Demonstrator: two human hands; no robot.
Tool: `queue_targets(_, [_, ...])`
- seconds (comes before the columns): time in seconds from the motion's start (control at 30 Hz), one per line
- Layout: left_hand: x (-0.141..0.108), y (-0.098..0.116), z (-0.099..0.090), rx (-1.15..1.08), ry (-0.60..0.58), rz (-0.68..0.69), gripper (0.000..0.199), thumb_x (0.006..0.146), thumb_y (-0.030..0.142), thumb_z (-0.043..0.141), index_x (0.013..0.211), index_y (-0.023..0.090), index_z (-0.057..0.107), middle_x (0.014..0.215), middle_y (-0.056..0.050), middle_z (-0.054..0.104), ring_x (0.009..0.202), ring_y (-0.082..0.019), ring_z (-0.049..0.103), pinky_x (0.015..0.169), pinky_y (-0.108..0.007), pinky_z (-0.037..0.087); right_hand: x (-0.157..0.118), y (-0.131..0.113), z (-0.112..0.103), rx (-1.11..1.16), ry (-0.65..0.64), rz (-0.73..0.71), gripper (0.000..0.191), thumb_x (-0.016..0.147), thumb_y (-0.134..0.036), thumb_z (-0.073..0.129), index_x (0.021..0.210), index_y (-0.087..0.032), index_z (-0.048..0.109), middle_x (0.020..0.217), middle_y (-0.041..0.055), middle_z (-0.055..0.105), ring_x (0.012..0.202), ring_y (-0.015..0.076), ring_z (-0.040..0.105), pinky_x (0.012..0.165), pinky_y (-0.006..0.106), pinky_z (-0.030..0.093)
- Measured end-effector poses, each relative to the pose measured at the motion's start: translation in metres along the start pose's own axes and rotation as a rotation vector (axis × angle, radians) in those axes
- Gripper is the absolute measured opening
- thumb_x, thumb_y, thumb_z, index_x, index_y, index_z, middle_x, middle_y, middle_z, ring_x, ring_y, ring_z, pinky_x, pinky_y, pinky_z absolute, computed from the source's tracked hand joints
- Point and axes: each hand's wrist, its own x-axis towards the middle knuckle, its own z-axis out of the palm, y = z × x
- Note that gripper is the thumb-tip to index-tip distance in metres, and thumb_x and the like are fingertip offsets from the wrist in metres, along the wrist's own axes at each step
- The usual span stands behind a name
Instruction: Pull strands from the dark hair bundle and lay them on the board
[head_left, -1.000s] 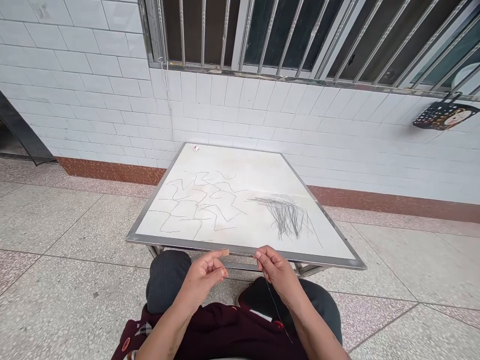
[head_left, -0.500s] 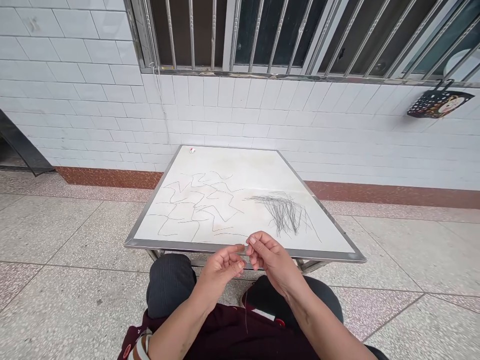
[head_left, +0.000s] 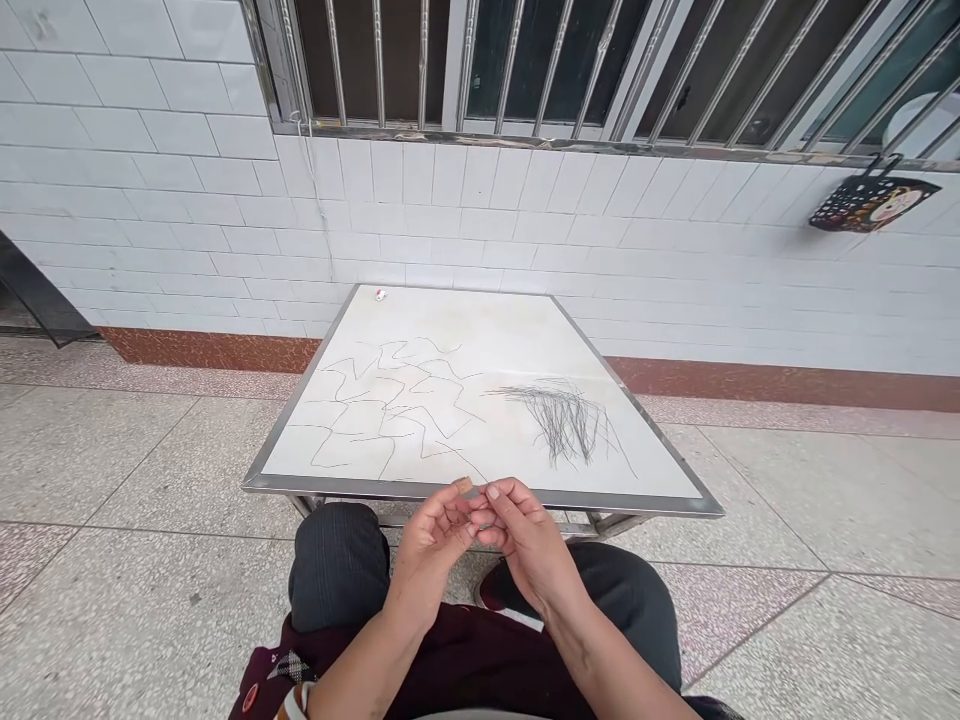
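My right hand [head_left: 534, 545] is closed, its thumb and index finger pinching a thin dark wire [head_left: 471, 470] just over the table's near edge. Against it my left hand [head_left: 424, 550] is curled, fingertips meeting around the same spot; a tan covering shows on its index fingertip. Part of the wire slants up and left from the fingers, while the rest is hidden by them. Several bent, zigzag wires [head_left: 386, 408] lie spread over the left half of the white table [head_left: 480, 330]. On the right half is a heap of straighter dark wires [head_left: 566, 425].
A small red-and-white item [head_left: 381, 295] sits at the table's far left corner. Grey metal edging [head_left: 645, 400] frames the top. Behind stands a white tiled wall [head_left: 450, 220] with a barred window, and a patterned bag [head_left: 874, 203] hangs at the right. My knees are under the near edge.
Both hands have drawn closer together and shifted slightly left. The wire's tail that hung below the hands no longer shows; a length now slants from the fingers over the table.
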Motion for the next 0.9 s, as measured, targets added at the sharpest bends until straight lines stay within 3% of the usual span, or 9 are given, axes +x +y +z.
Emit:
queue_targets(0.27, [-0.0028, -0.0015, 0.0023, 0.026, 0.040, 0.065, 0.033, 0.076, 0.027, 0.069, 0.108, 0.022, 0.067, 0.112, -0.007, 0.066, 0.107, -0.021, 0.056, 0.091, -0.032, 0.044, -0.0029, 0.0008, 0.0020, 0.007, -0.010, -0.013, 0.024, 0.076, -0.039, 0.068, 0.083, -0.018, 0.060, 0.084, 0.0033, 0.068, 0.073, 0.0135, 0.066, 0.054, 0.019, 0.054])
queue_targets(0.43, [-0.0034, -0.0017, 0.0025, 0.154, 0.101, 0.111, 0.031, 0.082, 0.037, 0.059, 0.108, 0.021, 0.067, 0.114, -0.007, 0.064, 0.094, -0.020, 0.058, 0.077, -0.029, 0.047, -0.0043, 0.0021, 0.0039, -0.027, -0.011, -0.008, 0.027, 0.073, -0.041, 0.070, 0.085, -0.018, 0.062, 0.087, 0.0038, 0.069, 0.073, 0.0146, 0.067, 0.052, 0.020, 0.053])
queue_targets(0.53, [-0.0034, 0.0006, 0.0009, 0.226, 0.106, 0.137, 0.031, 0.085, 0.037, 0.056, 0.110, 0.023, 0.067, 0.112, -0.006, 0.064, 0.084, -0.016, 0.057, 0.075, -0.028, 0.046, -0.0057, 0.0022, 0.0052, -0.044, -0.027, -0.016, 0.029, 0.073, -0.042, 0.069, 0.090, -0.019, 0.063, 0.088, 0.0034, 0.069, 0.073, 0.0140, 0.066, 0.053, 0.020, 0.053])
queue_targets(0.63, [-0.0038, 0.0027, 0.0001, 0.255, 0.084, 0.145, 0.030, 0.086, 0.037, 0.054, 0.110, 0.023, 0.067, 0.110, -0.006, 0.063, 0.085, -0.017, 0.056, 0.074, -0.027, 0.046, -0.0064, 0.0021, 0.0047, -0.058, -0.031, -0.026, 0.028, 0.075, -0.041, 0.068, 0.092, -0.020, 0.062, 0.088, 0.0031, 0.067, 0.073, 0.0134, 0.064, 0.053, 0.020, 0.052])
queue_targets(0.9, [-0.0029, -0.0013, -0.0013, 0.134, 0.113, 0.108, 0.030, 0.082, 0.038, 0.059, 0.103, 0.020, 0.070, 0.109, -0.008, 0.066, 0.088, -0.019, 0.058, 0.073, -0.029, 0.046, -0.0030, 0.0049, -0.0010, -0.105, 0.011, -0.044, 0.028, 0.072, -0.041, 0.070, 0.090, -0.022, 0.061, 0.082, 0.0013, 0.062, 0.068, 0.0125, 0.056, 0.048, 0.019, 0.046])
